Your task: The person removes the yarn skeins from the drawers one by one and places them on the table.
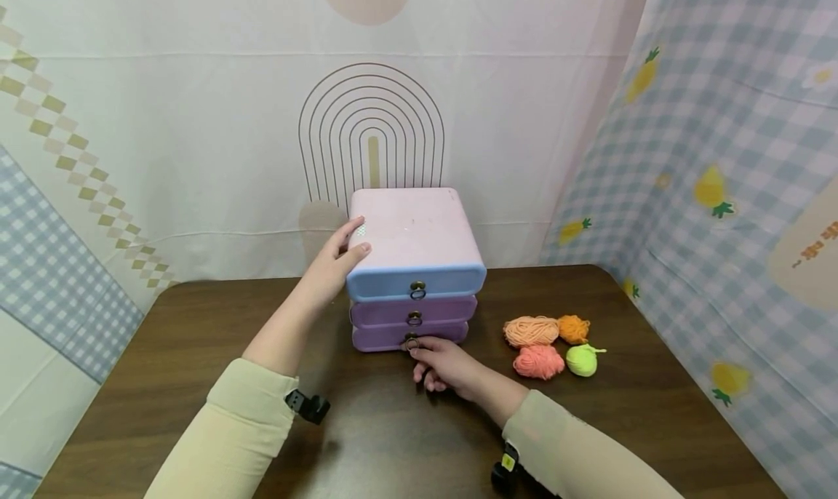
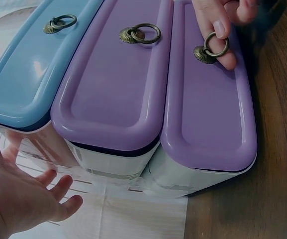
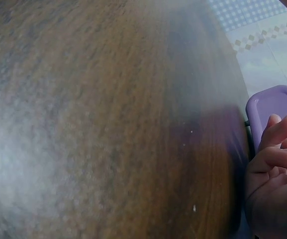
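Note:
A small chest of drawers with a pale pink top (image 1: 419,226) stands on the table. Its top drawer (image 1: 380,286) is blue; the middle drawer (image 1: 380,313) and bottom drawer (image 1: 374,339) are purple, each with a bronze ring pull. All three drawers look closed. My left hand (image 1: 329,266) rests against the chest's upper left side, fingers spread over the edge. At the bottom drawer, my right hand (image 1: 452,368) pinches the ring pull (image 2: 226,49), the index finger behind the ring and the thumb at its front. In the right wrist view, the ring is hidden behind the fingers.
Right of the chest lie a peach yarn skein (image 1: 532,332), an orange yarn ball (image 1: 574,329), a coral yarn skein (image 1: 539,362) and a lime yarn ball (image 1: 582,361). Patterned cloth (image 1: 249,121) hangs behind the brown wooden table (image 1: 216,324) and along its sides.

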### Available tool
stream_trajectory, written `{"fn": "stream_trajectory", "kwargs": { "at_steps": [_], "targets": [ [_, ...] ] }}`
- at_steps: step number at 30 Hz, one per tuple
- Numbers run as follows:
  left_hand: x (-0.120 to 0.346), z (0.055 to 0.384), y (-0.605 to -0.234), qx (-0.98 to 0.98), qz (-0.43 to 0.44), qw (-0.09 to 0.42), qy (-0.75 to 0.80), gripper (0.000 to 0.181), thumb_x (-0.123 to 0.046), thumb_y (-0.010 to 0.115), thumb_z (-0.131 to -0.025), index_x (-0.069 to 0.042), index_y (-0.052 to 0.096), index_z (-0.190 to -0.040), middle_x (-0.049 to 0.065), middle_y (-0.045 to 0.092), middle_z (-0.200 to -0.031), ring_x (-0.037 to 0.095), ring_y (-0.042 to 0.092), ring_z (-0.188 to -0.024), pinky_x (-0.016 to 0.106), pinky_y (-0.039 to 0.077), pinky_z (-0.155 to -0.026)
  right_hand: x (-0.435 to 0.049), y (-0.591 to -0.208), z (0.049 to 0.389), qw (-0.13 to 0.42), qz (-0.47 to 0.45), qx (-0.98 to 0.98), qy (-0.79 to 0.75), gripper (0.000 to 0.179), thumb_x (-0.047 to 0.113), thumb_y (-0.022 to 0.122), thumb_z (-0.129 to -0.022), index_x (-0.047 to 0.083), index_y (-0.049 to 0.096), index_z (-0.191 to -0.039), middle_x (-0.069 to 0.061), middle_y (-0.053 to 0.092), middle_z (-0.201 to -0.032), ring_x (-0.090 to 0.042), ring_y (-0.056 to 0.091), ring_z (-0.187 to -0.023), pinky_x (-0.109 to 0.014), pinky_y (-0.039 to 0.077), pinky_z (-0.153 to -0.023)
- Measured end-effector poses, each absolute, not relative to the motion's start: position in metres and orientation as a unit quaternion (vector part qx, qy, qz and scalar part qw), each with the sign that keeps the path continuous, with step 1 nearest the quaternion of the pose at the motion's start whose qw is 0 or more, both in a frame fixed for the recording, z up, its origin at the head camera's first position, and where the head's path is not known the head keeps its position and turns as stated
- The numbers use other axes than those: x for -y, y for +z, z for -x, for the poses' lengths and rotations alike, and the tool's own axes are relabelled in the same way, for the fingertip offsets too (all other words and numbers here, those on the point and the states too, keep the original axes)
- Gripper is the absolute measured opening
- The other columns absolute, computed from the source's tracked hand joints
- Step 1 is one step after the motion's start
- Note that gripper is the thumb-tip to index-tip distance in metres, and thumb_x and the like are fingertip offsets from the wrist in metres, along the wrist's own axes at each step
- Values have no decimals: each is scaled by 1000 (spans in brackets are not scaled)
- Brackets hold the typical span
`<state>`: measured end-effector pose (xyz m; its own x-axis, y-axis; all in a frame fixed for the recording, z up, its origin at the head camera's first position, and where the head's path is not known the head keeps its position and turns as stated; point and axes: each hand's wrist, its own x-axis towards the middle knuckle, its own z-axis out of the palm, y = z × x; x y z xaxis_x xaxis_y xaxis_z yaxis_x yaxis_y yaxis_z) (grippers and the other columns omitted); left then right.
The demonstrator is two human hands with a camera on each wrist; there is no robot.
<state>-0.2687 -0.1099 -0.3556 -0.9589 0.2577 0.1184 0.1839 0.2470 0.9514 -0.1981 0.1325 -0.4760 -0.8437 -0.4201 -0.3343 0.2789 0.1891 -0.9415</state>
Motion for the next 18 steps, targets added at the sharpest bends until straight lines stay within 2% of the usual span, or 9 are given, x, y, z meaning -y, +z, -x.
{"fn": "stream_trajectory", "kwargs": {
  "at_steps": [18],
  "targets": [
    [110,267,-355,-790,-135,31,597,61,-41,52,-101,-33,28,-157,15,31,-155,33,39,-130,53,37,-104,-132,-476,196,272,26,-722,-636,40,17,49,-105,1,49,-141,-3,58,-65,-4,46,-44,-19,35,-40]
  ]
}}
